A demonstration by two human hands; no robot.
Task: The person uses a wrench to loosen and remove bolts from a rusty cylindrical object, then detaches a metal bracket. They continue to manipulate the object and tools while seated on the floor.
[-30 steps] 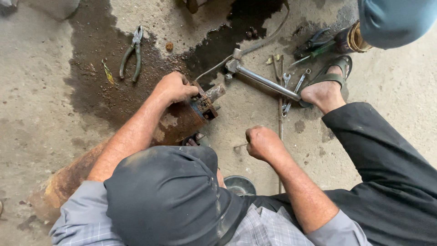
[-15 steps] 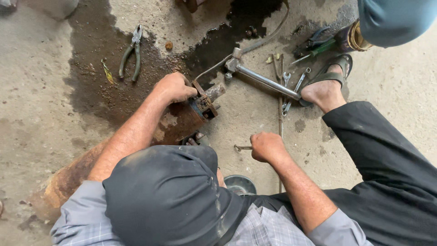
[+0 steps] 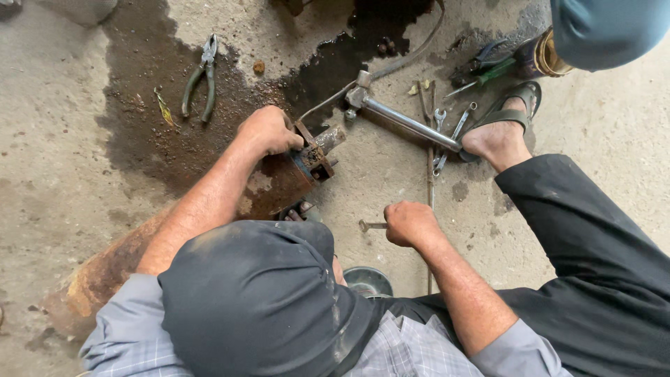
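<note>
My left hand point(image 3: 269, 132) rests on the top end of a rusty brown metal block point(image 3: 269, 188) lying on the oil-stained floor, its fingers against the dirty fitting point(image 3: 317, 157) at that end. My right hand point(image 3: 412, 223) is closed around a small metal bolt-like tool point(image 3: 370, 225) whose head sticks out to the left, just above the concrete. A dark cap point(image 3: 258, 300) hides the near part of the block and both upper arms.
Green-handled pliers point(image 3: 199, 77) lie at the upper left on the dark stain. A steel bar tool point(image 3: 405, 122), several spanners point(image 3: 447, 126) and a thin rod lie by a sandalled foot point(image 3: 499, 132). A metal bowl point(image 3: 366, 279) sits near the cap. Someone else's grey-blue cap point(image 3: 600, 28) shows top right.
My right hand has shifted slightly down and right, and the small bolt-like tool now shows sticking out of the fist. My left hand has stayed on the block.
</note>
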